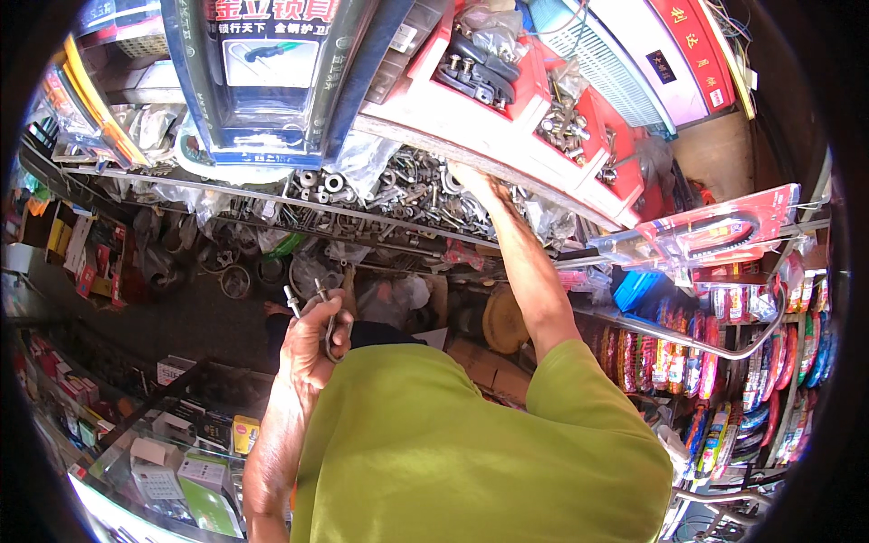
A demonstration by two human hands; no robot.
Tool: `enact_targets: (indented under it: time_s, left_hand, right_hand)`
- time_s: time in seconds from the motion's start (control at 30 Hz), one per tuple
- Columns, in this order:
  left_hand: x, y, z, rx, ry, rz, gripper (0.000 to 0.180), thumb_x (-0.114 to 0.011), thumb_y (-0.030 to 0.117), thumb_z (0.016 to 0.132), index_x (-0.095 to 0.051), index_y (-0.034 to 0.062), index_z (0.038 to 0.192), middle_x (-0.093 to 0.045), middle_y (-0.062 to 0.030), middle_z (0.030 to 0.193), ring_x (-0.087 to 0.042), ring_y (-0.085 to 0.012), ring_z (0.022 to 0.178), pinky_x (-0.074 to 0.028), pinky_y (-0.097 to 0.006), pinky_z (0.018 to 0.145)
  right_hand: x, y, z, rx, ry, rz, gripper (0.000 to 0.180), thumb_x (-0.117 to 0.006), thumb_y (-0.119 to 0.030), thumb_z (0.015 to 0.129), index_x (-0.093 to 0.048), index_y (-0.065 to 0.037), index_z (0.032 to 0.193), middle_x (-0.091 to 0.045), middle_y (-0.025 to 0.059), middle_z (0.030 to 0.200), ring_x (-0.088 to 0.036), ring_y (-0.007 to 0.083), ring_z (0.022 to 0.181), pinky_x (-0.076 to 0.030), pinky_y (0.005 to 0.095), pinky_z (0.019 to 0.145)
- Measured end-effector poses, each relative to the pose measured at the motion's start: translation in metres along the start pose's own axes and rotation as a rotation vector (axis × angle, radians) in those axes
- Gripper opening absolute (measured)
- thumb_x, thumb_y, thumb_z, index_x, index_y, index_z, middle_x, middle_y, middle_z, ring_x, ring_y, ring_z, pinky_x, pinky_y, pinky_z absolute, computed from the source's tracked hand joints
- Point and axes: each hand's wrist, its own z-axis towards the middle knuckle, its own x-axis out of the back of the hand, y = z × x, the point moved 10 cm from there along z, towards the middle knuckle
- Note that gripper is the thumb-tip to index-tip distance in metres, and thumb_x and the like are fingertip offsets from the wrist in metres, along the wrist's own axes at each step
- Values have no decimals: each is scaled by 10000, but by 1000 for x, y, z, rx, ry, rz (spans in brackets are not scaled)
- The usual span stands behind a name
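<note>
My left hand [317, 333] is closed around a U-shaped metal bolt [291, 300]. Two rod ends stick up past the fingers, one carrying what looks like a nut, and a curved part shows below the fingers. My right arm stretches forward to a long tray [412, 223] heaped with loose metal hardware [398, 185]. Among these nuts, bolts and fittings is my right hand [469, 177], partly under the edge of the shelf above; its fingers are too hidden to make out.
Red bins [539, 113] of small parts sit above the tray, beside a blue-framed lock display [262, 90]. A packaged lock [706, 235] juts out right, above colourful wrapped coils [670, 353]. Boxes fill a glass case [172, 462] at lower left. A cardboard box [489, 366] lies below.
</note>
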Motion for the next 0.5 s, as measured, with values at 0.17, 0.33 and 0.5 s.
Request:
enact_targets:
  time_s: [0.17, 0.33, 0.5]
  left_hand:
    - [3, -5, 3, 27, -19, 2, 236, -659, 113, 823, -594, 67, 1045, -576, -44, 726, -465, -111, 505, -342, -223, 423]
    - [4, -8, 2, 34, -25, -4, 206, -655, 119, 827, -604, 69, 1020, -576, -41, 727, -465, -110, 506, -344, -222, 423]
    - [2, -10, 2, 31, -31, 15, 209, -660, 126, 825, -603, 65, 1017, -579, -42, 727, -464, -109, 501, -347, -216, 425]
  right_hand:
    - [-9, 3, 2, 122, 345, 24, 349, -574, -298, 811, -600, -59, 1063, -609, 204, 1038, -570, 381, 982, -444, 476, 848]
    - [11, -32, -14, 101, 453, 257, 565, -668, -493, 788, -594, -80, 1167, -616, 175, 1114, -558, 355, 1072, -425, 470, 913]
    - [-11, -89, -1, 215, 838, 113, 555, -711, -466, 771, -606, -87, 1163, -639, 145, 1083, -601, 287, 1005, -464, 442, 879]
